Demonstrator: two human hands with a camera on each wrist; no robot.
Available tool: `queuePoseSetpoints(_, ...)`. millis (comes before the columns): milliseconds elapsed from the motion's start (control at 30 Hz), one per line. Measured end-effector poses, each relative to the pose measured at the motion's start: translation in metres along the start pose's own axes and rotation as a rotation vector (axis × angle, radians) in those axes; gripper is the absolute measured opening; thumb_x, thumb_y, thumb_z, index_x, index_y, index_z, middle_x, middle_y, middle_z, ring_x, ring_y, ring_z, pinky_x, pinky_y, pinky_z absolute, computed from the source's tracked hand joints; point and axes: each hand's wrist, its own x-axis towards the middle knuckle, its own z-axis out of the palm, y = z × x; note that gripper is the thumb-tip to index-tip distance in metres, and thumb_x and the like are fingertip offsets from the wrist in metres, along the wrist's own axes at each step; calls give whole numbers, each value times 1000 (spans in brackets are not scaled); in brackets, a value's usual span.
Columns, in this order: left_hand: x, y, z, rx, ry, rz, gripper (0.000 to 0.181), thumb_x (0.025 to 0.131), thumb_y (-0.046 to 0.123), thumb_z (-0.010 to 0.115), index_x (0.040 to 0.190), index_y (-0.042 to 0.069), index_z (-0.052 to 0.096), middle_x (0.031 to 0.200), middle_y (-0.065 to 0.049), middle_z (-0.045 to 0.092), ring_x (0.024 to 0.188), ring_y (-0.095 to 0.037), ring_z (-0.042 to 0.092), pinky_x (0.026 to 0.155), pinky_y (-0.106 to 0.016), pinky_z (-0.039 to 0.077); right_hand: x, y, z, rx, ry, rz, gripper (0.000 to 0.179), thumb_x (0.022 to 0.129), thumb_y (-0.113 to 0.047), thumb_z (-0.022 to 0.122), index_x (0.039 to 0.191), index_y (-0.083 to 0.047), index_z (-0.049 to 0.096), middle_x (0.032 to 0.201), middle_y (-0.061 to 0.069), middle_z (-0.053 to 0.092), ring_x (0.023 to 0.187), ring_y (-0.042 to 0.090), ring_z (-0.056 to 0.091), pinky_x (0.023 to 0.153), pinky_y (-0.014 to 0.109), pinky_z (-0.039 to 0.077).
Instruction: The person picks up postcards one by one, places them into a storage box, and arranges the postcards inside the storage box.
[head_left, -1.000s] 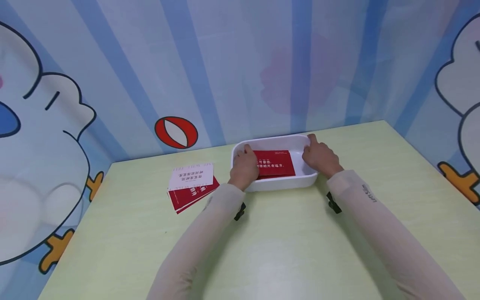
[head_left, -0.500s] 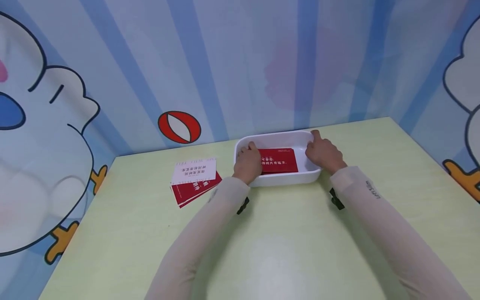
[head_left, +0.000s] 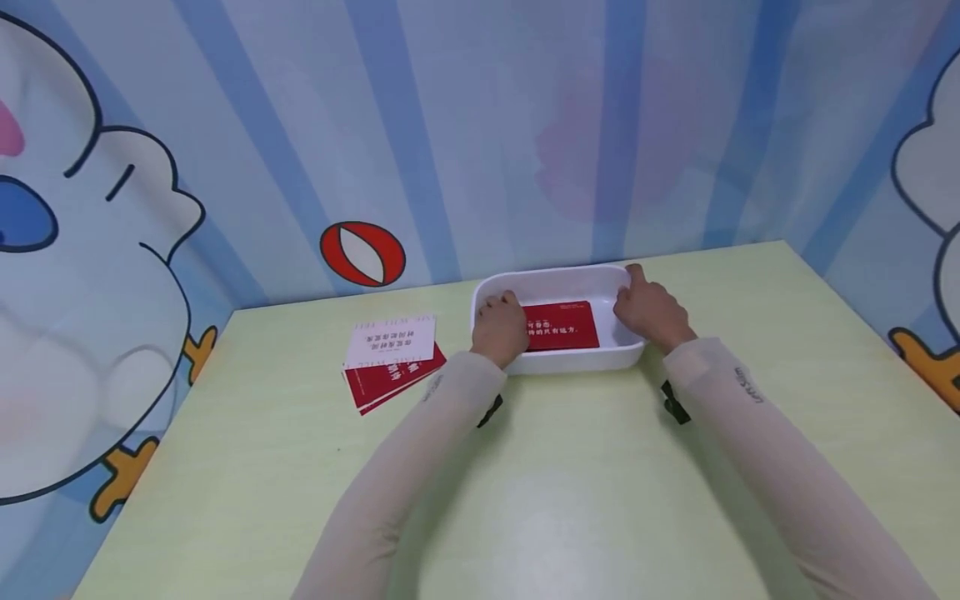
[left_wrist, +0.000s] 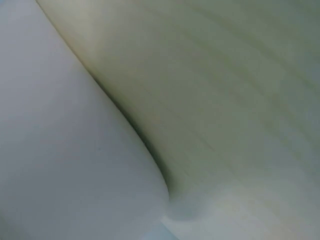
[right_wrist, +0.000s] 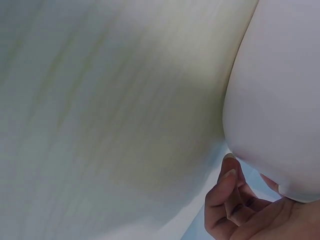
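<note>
A white plastic tray (head_left: pixel 573 361) with rounded corners stands at the back of the table, a red card with white print (head_left: pixel 564 326) lying inside it. My left hand (head_left: pixel 501 327) grips the tray's left end, its fingers curled at the rim and covering the card's left edge. At the opposite end, my right hand (head_left: pixel 654 312) holds the rim. Seen from the right wrist, curled fingers (right_wrist: pixel 235 200) lie against the outside of the tray's wall (right_wrist: pixel 275 90). The left wrist view has the tray's outer wall (left_wrist: pixel 75 130) but no visible hand.
Left of the tray lies a fanned pile of cards, a white printed card (head_left: pixel 392 341) over red cards (head_left: pixel 382 386). The pale green table (head_left: pixel 570 492) ends at a blue striped cartoon backdrop (head_left: pixel 510 167) just behind the tray.
The head view has shifted slightly, so everything sits a little farther right in it. Both hands keep hold of the tray, which stays in place beside the cards.
</note>
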Motion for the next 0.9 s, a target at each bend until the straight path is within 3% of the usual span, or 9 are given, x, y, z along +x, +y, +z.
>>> queuePoseSetpoints(333, -1, 1, 8, 76, -3, 25, 49, 99, 28, 56, 136, -3, 46, 118, -17, 61, 102, -24, 63, 96, -35, 52, -1, 1, 4, 8, -19, 31, 60, 104, -30, 25, 157, -7, 10, 139, 31, 47, 114, 43, 55, 95, 60, 49)
queuePoseSetpoints(600, 0, 0, 4, 19, -19, 5, 53, 98, 29, 59, 137, -3, 45, 121, -17, 59, 107, -26, 62, 100, -37, 50, 2, 0, 4, -6, -8, 29, 60, 103, -29, 26, 157, -6, 11, 137, 31, 48, 113, 43, 56, 95, 60, 50)
queuePoseSetpoints(900, 3, -1, 5, 31, 6, 7, 52, 98, 32, 58, 136, -1, 44, 120, -17, 60, 105, -24, 63, 100, -37, 51, 4, 2, -1, -54, -7, -11, 57, 103, -25, 26, 154, -5, 14, 132, 31, 51, 107, 40, 59, 90, 57, 52)
